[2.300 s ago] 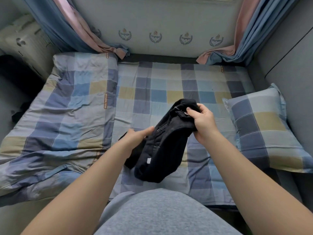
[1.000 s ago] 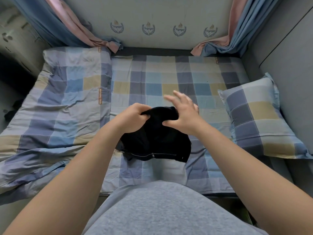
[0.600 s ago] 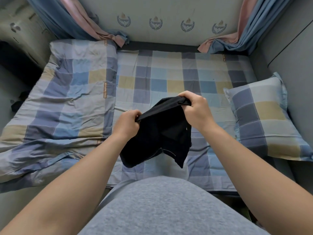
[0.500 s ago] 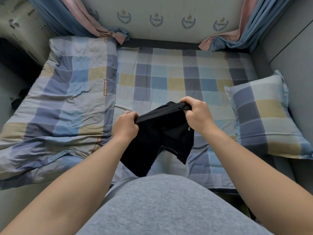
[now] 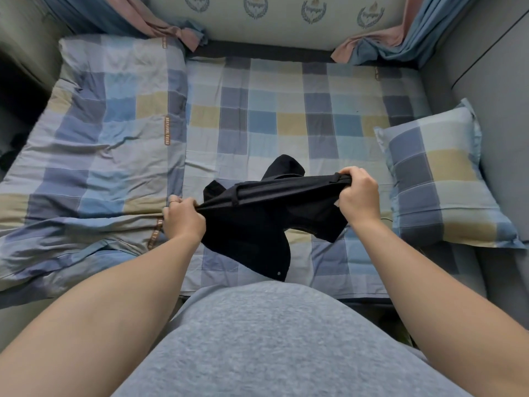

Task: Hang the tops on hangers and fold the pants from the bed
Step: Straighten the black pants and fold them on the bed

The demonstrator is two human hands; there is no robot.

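Black shorts (image 5: 257,222) held up over mid-bed, waistband pulled taut btwn your hands, legs hanging twd you. Your left hand (image 5: 183,217) fist-gripped on one waistband end, ring on finger; your right hand (image 5: 357,196) curled tight on other end, slightly higher. Checked sheet (image 5: 286,121) below; folded duvet (image 5: 100,138) at left, pillow (image 5: 438,179) at right, curtains (image 5: 380,44) at far corners

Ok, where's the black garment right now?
Head view, centre: black garment stretched between left hand and right hand over the bed, pillow to its right.

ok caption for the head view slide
Left hand and right hand stretch black pants taut above the checked bed.
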